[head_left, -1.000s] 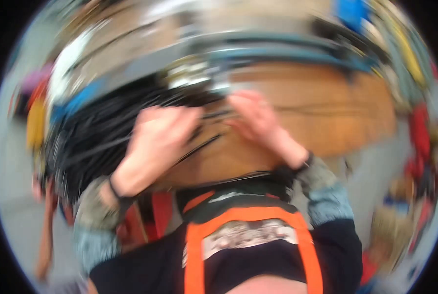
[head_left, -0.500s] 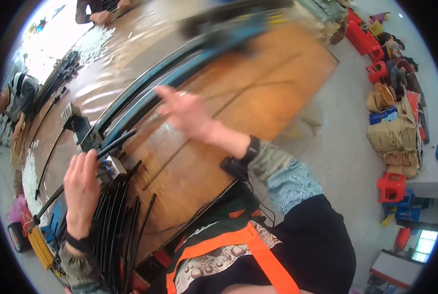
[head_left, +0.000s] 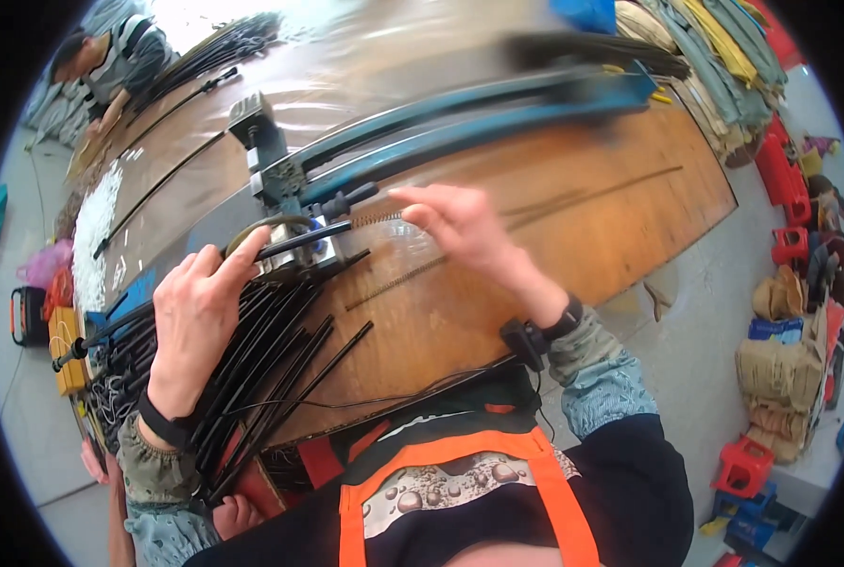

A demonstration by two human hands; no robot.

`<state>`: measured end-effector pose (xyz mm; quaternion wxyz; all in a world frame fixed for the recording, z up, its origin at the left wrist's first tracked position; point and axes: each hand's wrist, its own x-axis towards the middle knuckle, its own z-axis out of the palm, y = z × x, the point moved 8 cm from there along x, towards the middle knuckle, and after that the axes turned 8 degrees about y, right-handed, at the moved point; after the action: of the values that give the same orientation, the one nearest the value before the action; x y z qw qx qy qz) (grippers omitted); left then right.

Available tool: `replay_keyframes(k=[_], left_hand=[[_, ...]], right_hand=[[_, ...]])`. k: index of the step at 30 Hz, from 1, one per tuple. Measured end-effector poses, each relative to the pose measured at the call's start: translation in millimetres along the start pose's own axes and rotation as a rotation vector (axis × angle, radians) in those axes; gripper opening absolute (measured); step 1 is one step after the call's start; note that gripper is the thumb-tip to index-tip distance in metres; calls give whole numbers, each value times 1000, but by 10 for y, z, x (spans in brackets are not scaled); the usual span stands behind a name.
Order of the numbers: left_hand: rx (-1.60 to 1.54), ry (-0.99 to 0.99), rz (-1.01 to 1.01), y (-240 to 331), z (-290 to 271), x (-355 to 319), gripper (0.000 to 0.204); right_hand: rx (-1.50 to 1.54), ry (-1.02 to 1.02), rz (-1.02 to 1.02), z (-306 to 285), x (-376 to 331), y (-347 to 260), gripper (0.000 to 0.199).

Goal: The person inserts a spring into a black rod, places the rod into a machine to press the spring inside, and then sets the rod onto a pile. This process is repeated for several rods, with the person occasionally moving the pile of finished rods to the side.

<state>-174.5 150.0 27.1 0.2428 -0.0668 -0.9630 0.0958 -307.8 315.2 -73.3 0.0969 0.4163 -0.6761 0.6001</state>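
Observation:
A black tube [head_left: 301, 240] slants across in front of a clamp-like metal fixture [head_left: 273, 180], and my left hand [head_left: 193, 307] is closed around its left part. From the tube's right end a thin coil spring [head_left: 375, 219] sticks out. My right hand [head_left: 462, 225] has thumb and forefinger pinched at the spring's outer end. A short dark handle [head_left: 351, 199] juts from the fixture just above the spring. Long blue rails [head_left: 460, 156] run from the fixture toward the upper right.
Several black tubes [head_left: 271, 354] lie in a heap below my left hand. Loose springs [head_left: 398, 282] rest on the wooden table [head_left: 554, 236]. Small white pieces [head_left: 99, 227] are piled at left. A co-worker [head_left: 124, 66] sits at the far left. Red stools [head_left: 745, 466] stand at right.
The view has swung, so the fixture sits farther right in the picture. My right hand, blurred with its forefinger stretched out before, is now at the spring. My left hand still holds the tube.

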Motion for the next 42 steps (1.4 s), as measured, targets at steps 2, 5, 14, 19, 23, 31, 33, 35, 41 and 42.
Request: replay_keyframes(k=[2,5,14,19,23,31,33,35,41,42], left_hand=[[-60,-78,29,34,69,-109,39],[-97,-64,40,4,25,-187,40],[-156,45,-23,-142,-99,-197,29],[-93,220,-216,-999,-377,-404,20],[-147,329,-299,-1284,-518,-539,19],[-170,183,-583,-1619,-600,-987,20],[-145,159,-621,-1723,-519,-1138,21],[-168,192,-599,-1780,-460,-1214,21],[-221,219,-641,-1818,-379,-1200,22],[-223,211,-618,-1798,-382,-1173,22]], right_hand=[[-95,68,-148,72,62,-282,37],[-163,117,-253,19,183,-435,37],[-362,86,-436,215,116,-394,32],[-396,93,-310,130,393,175,22],[-86,-143,36,763,767,362,17],[154,-206,-60,1477,1374,-26,14],[168,-221,-46,1551,1367,14,14],[213,-201,-73,1581,1371,13,14],[-66,-453,-92,1873,1398,-7,20],[-100,-530,-69,1955,1380,0,21]])
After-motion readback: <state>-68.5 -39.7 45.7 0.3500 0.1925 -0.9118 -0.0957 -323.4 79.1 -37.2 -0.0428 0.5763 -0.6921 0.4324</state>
